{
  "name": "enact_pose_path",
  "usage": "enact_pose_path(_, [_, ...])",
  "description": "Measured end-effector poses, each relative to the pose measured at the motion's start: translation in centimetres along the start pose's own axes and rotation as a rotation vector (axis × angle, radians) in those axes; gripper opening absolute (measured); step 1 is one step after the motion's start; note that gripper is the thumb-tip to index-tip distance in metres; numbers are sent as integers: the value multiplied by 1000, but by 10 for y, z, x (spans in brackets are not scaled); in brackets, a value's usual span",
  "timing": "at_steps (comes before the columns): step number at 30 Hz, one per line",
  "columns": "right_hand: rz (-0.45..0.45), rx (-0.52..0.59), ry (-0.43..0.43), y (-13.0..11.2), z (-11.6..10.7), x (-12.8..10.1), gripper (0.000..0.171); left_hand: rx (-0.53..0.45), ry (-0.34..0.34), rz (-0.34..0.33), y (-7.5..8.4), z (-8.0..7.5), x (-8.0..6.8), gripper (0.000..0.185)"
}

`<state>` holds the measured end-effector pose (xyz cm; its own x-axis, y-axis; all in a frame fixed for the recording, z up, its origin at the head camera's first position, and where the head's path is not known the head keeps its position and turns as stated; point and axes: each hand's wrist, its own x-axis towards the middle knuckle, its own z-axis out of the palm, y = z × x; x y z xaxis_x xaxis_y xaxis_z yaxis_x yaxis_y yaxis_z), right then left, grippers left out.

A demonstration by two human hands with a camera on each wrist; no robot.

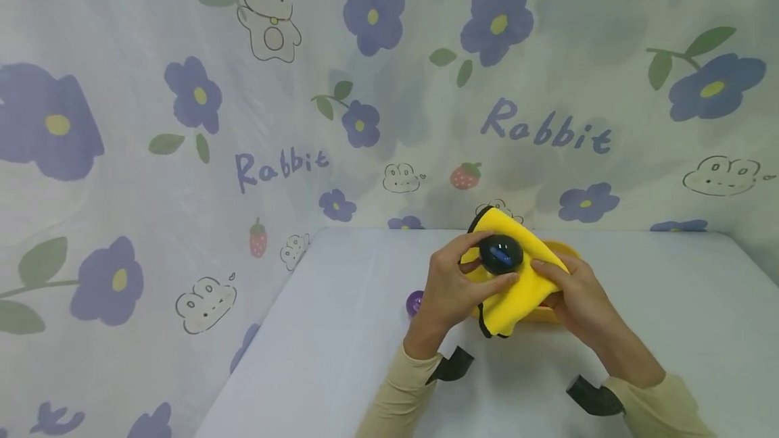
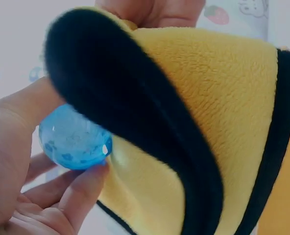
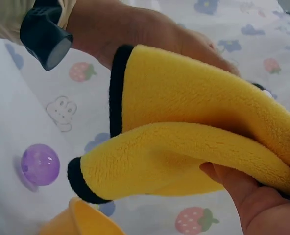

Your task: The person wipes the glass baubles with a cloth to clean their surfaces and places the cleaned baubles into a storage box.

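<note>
I see a pale grey-white counter (image 1: 657, 303) running up to a rabbit-and-flower printed backdrop. On it rests a small purple ball (image 1: 414, 303), near the left side, and a yellow dish (image 1: 562, 252) whose rim shows further right, mostly hidden from me.

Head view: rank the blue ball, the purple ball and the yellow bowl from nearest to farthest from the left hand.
1. Blue ball: pinched in the left hand fingers, against the yellow cloth.
2. Purple ball: on the table just left of that hand, partly hidden by it.
3. Yellow bowl: behind the cloth, on the right hand's side.
</note>
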<state>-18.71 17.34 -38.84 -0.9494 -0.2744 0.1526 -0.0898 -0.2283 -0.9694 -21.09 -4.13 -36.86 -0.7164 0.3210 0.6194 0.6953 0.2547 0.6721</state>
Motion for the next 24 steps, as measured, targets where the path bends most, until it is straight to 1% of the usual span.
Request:
enact_pose_path(3, [-1, -68, 38, -2, 2, -3, 25, -7, 27, -37, -1, 0, 0, 60])
enact_pose_path(6, [-24, -155, 56, -6, 2, -6, 34, 22, 51, -45, -1, -1, 0, 62])
enact_pose_path(8, [-46, -226, 65, -9, 2, -8, 39, 52, 63, -40, -1, -1, 0, 64])
enact_pose_path(11, [-87, -361, 93, -14, 2, -10, 42, 77, 68, -59, -1, -2, -1, 64])
enact_pose_path(15, [-123, -506, 136, -19, 4, -14, 43, 36, 42, -110, 0, -3, -1, 62])
enact_pose_path(19, [-160, -589, 173, -20, 8, -17, 43, 17, 9, -145, 1, -4, -2, 62])
enact_pose_path(24, [-251, -696, 218, -19, 18, -21, 40, -24, -28, -167, 1, -5, 0, 57])
